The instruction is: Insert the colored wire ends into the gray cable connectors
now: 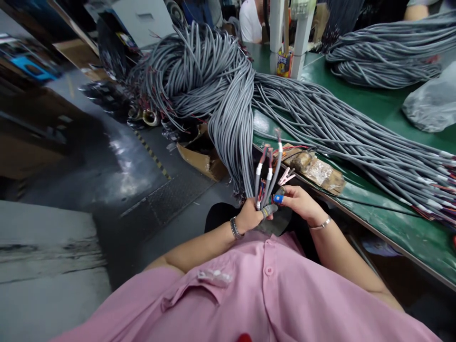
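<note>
Head view: both hands work at the near edge of the green surface (395, 235), in front of the person's pink shirt (270, 289). The left hand (249, 216) has its fingers closed around a small bunch of grey cable ends (270, 175), which stand roughly upright just left of the surface's edge. The right hand (301, 203) brings its wrapped fingertips close together beside the lower part of that bunch; whether they pinch a wire or only touch it, I cannot tell. At least three ends carry white bands (280, 147) with reddish wires bared above, so their stripping and banding looks done. Thin coloured wires (262, 188) show lower down among them, and that part appears unfinished. A pink clip (287, 176) sits just beyond the right fingers. A thick cable bundle (233, 118) hangs over the surface's left end, while another long bundle (327, 116) lies across it, its right-hand ends also banded in white. Judging by those heaps, only a small share is in hand; how many cables are complete cannot be told.
</note>
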Action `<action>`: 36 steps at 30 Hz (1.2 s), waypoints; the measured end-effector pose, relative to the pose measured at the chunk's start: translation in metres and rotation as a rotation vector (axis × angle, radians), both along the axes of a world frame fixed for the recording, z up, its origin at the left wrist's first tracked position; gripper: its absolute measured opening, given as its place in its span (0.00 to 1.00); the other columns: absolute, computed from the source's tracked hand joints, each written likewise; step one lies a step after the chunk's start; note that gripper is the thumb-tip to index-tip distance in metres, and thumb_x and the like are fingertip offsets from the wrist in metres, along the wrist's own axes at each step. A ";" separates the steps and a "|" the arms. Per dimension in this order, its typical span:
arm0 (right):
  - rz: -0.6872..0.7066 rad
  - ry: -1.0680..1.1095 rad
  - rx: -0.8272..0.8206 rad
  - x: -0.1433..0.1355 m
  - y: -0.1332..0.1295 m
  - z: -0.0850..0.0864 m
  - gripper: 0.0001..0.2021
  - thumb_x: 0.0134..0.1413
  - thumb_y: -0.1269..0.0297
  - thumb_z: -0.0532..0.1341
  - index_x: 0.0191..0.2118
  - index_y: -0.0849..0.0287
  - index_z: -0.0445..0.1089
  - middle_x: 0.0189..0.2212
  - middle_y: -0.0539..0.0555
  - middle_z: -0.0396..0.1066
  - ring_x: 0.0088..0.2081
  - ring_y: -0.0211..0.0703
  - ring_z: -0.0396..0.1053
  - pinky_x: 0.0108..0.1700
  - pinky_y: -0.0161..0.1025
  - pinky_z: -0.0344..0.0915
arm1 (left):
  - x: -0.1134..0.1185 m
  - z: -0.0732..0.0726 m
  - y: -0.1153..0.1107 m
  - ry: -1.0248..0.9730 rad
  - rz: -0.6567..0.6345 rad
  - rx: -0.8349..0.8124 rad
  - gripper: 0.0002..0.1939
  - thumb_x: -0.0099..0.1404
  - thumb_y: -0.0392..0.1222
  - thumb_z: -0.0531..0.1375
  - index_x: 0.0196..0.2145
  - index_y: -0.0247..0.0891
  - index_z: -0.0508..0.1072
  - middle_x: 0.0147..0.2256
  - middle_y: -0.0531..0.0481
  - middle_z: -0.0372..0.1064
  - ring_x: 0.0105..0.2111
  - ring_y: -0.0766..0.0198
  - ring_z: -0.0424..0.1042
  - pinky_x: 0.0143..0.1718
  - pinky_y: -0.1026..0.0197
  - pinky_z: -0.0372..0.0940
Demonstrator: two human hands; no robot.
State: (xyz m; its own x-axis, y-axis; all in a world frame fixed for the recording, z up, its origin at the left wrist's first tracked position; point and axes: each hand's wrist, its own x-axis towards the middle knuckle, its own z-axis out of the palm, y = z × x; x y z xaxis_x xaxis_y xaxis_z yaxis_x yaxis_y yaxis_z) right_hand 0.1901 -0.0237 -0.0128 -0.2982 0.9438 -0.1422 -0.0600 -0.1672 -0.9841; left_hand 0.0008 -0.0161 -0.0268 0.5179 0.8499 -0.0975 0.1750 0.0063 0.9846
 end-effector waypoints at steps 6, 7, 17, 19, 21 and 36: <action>-0.078 0.081 -0.029 0.003 -0.007 -0.010 0.14 0.48 0.54 0.67 0.30 0.62 0.73 0.25 0.51 0.72 0.27 0.35 0.66 0.34 0.35 0.64 | 0.000 0.004 0.003 -0.067 -0.036 -0.093 0.17 0.55 0.51 0.65 0.21 0.32 0.72 0.18 0.49 0.69 0.18 0.69 0.65 0.22 0.65 0.59; -0.108 0.130 -0.063 0.006 -0.008 -0.015 0.14 0.48 0.53 0.67 0.31 0.62 0.74 0.26 0.51 0.73 0.28 0.36 0.67 0.35 0.36 0.66 | 0.000 0.004 0.003 -0.108 0.002 -0.115 0.17 0.55 0.51 0.65 0.22 0.32 0.72 0.18 0.50 0.69 0.18 0.69 0.64 0.22 0.65 0.59; -0.448 0.410 -0.049 -0.003 0.011 -0.025 0.21 0.50 0.42 0.61 0.34 0.57 0.73 0.28 0.52 0.72 0.26 0.36 0.64 0.31 0.36 0.68 | 0.021 0.017 0.006 -0.409 0.257 -0.204 0.16 0.53 0.49 0.66 0.22 0.34 0.70 0.16 0.51 0.67 0.16 0.69 0.64 0.20 0.65 0.57; -0.577 0.313 0.068 -0.011 0.013 -0.024 0.21 0.52 0.42 0.59 0.30 0.58 0.72 0.24 0.51 0.70 0.25 0.36 0.63 0.30 0.35 0.65 | 0.026 0.019 0.006 -0.437 0.291 -0.197 0.15 0.54 0.49 0.66 0.22 0.34 0.71 0.16 0.52 0.67 0.16 0.69 0.64 0.20 0.65 0.57; -0.658 0.272 0.125 -0.016 0.015 -0.026 0.22 0.54 0.41 0.57 0.29 0.57 0.72 0.23 0.50 0.69 0.25 0.36 0.62 0.29 0.35 0.64 | 0.029 0.020 0.007 -0.451 0.318 -0.194 0.15 0.54 0.48 0.66 0.23 0.34 0.70 0.16 0.52 0.67 0.16 0.69 0.64 0.20 0.65 0.57; -0.545 0.662 -0.117 -0.022 0.021 -0.027 0.22 0.48 0.38 0.61 0.32 0.54 0.71 0.29 0.50 0.72 0.29 0.38 0.67 0.31 0.35 0.66 | 0.031 0.014 0.007 -0.402 0.327 -0.185 0.18 0.55 0.50 0.65 0.19 0.34 0.67 0.15 0.52 0.66 0.15 0.69 0.64 0.19 0.65 0.57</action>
